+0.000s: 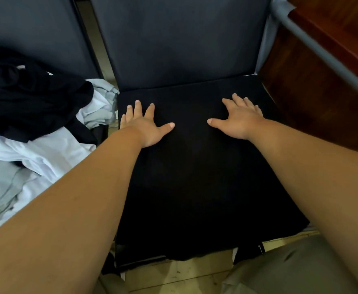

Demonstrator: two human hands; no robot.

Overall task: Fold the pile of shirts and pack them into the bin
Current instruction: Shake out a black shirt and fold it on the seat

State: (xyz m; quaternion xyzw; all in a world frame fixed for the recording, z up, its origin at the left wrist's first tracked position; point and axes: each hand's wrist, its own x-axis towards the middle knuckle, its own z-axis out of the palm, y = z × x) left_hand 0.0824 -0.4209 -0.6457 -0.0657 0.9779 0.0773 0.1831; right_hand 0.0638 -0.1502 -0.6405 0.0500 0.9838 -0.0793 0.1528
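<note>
**Both palms flat on a black shirt spread over a chair seat**

A black shirt (195,177) lay spread flat across the seat of a dark chair (180,39), covering it from the foot of the backrest at the far side to the near edge, where the cloth hung slightly over the front. Its surface looked smooth, though the fabric was too dark to make out seams or sleeves.

The left hand (146,126) rested palm down on the far left part of the shirt, fingers spread and pointing away, the thumb stretched out to the right. The little finger sat at the left edge of the seat. The right hand (239,119) lay palm down on the far right part, fingers also splayed, its thumb pointing left toward the other thumb. Neither hand was closed around anything; both pressed flat on the cloth, well apart from each other.

To the left of the chair sat the pile of shirts (36,124), a loose heap with black garments on top at the far side and white and pale grey ones below and nearer. A wooden cabinet (322,81) stood to the right of the chair, with a grey metal bar (322,54) running diagonally in front of it. Pale tiled floor (184,274) showed at the near edge.
</note>
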